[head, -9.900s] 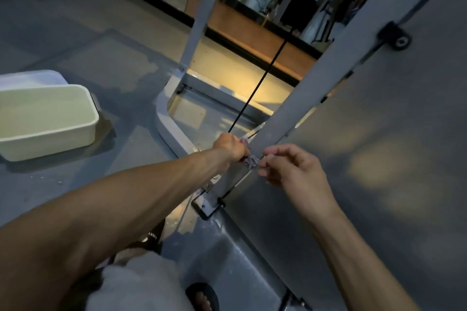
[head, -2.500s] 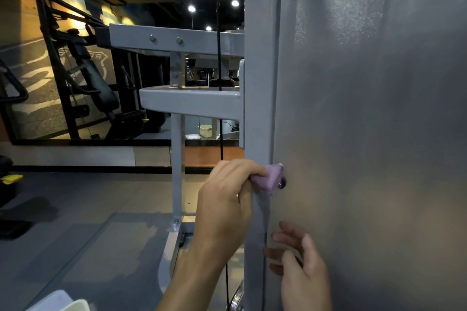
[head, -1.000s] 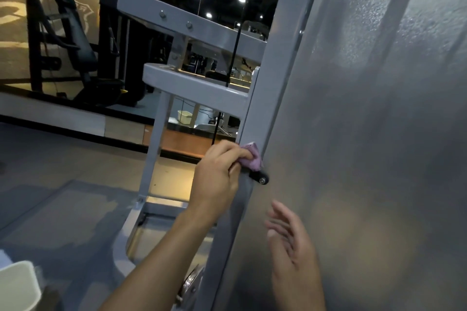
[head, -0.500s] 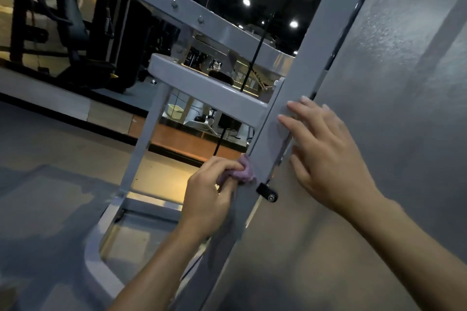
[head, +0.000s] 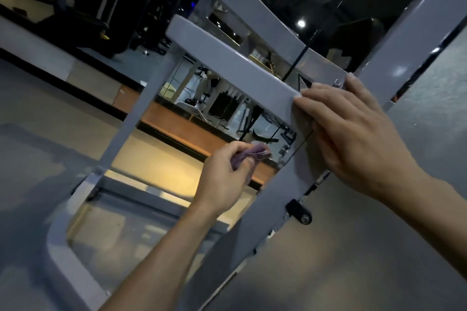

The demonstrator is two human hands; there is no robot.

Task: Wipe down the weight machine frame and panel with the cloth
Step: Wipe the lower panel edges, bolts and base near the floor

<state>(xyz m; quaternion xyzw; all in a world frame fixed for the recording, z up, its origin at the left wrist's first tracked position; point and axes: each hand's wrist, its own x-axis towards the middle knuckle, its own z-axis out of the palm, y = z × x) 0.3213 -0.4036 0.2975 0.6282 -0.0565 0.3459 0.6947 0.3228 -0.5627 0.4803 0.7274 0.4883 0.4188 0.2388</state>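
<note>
Moved: left hand (head: 227, 174) has been drawn off the upright post (head: 285, 199) since half a second ago and is now held in the open bay beside it.
Left fingers: curled round the bunched purple cloth (head: 249, 156), which is kept clear of the metal.
Right hand (head: 353, 134): shifted down-left; fingers laid straight where the crossbar (head: 235, 65) meets the post.
Panel (head: 379, 247): grey, right of the post, untouched.
Black knob (head: 299, 211): at the post's edge.
Beyond: mirror wall (head: 202, 98).

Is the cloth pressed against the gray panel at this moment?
No. The left hand pinches the purple cloth in the open gap left of the upright post, away from the panel.
</note>
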